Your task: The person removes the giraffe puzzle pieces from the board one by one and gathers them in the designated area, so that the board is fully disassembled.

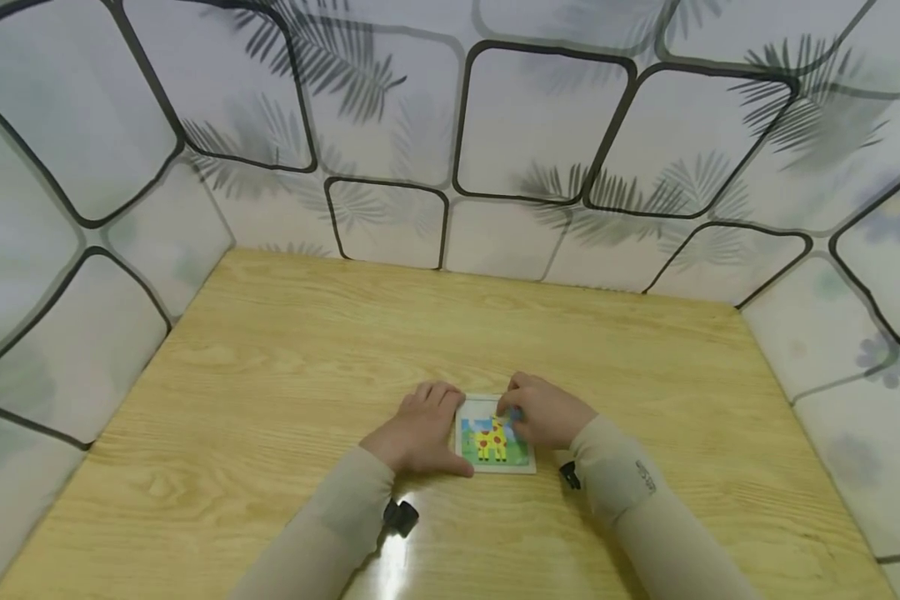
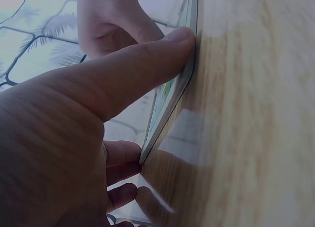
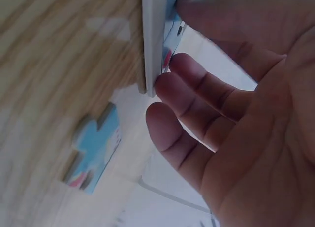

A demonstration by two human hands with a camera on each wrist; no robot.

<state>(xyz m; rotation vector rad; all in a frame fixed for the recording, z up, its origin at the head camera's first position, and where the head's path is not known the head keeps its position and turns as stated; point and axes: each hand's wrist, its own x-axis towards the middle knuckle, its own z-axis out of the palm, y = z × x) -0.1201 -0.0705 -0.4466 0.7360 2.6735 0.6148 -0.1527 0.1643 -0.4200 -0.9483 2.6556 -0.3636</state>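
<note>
A small jigsaw puzzle board [image 1: 480, 406] with a pale frame lies on the table, showing a yellow giraffe with red spots on blue and green. My left hand [image 1: 424, 429] rests along its left side: the thumb presses the near corner and the fingers touch the edge farther back, spread rather than curled round it. Over the board's upper right, my right hand [image 1: 546, 412] pinches a blue puzzle piece [image 1: 515, 413], mostly hidden by the fingers. In the right wrist view, a loose light-blue puzzle piece [image 3: 101, 148] lies on the table past the frame.
The wood-grained table [image 1: 307, 333] is bounded at the back and sides by pale patterned walls [image 1: 390, 221]. A dark wrist-camera mount [image 1: 401, 517] hangs under the left sleeve; another [image 1: 569, 475] sits at the right cuff.
</note>
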